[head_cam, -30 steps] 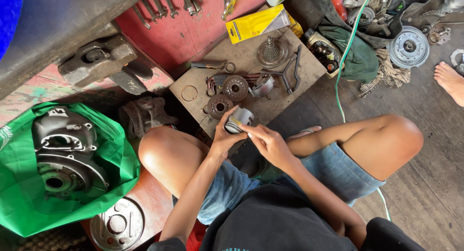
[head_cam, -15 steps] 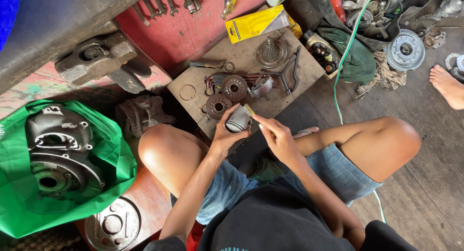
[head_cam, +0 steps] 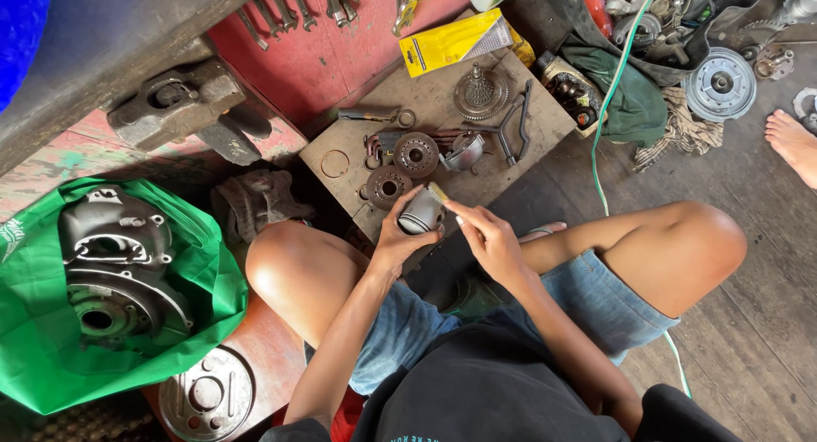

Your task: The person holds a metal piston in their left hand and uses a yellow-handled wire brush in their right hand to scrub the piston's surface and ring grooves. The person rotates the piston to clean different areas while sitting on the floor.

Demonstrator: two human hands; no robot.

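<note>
The left hand (head_cam: 393,242) hides much of the grey metal cylinder (head_cam: 420,214); a bare foot (head_cam: 791,140) is cut by the right edge

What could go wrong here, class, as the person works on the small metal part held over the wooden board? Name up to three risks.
1. The grey cylindrical part sits only in the left hand fingertips; it could slip and drop onto the toothed discs on the wooden board.
2. The right hand presses a small brush near the part's edge; it might skid onto the fingers.
3. The green cable beside the bare knee could snag.
</note>
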